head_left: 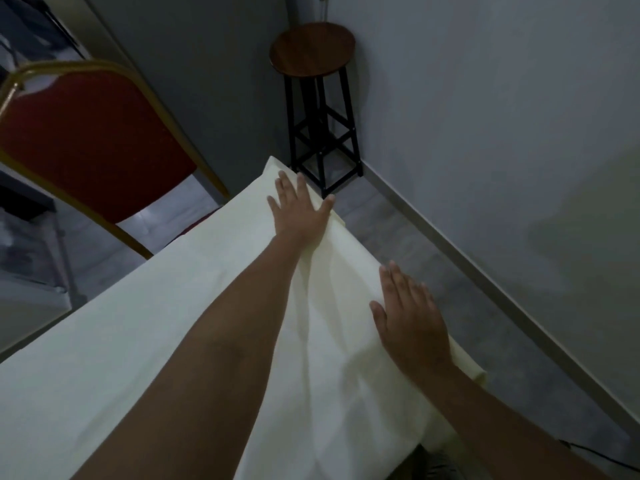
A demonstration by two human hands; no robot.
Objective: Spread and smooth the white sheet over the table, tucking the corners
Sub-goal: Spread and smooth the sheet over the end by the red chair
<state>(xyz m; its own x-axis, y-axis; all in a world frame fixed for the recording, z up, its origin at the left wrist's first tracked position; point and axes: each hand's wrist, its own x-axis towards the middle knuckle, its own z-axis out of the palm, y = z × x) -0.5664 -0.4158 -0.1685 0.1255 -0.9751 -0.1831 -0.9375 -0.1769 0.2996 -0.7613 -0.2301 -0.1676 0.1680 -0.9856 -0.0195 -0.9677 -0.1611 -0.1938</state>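
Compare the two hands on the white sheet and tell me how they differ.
The left hand lies far out near the far corner of the sheet, by the stool; the right hand lies closer in, at the sheet's right edge. The left hand's fingers are spread wide; the right hand's lie closer together. Both rest flat, palm down, on the sheet, gripping nothing.

Dim, flat indoor light with a soft overall blur, wide-angle bending at the edges, perhaps some motion smear.
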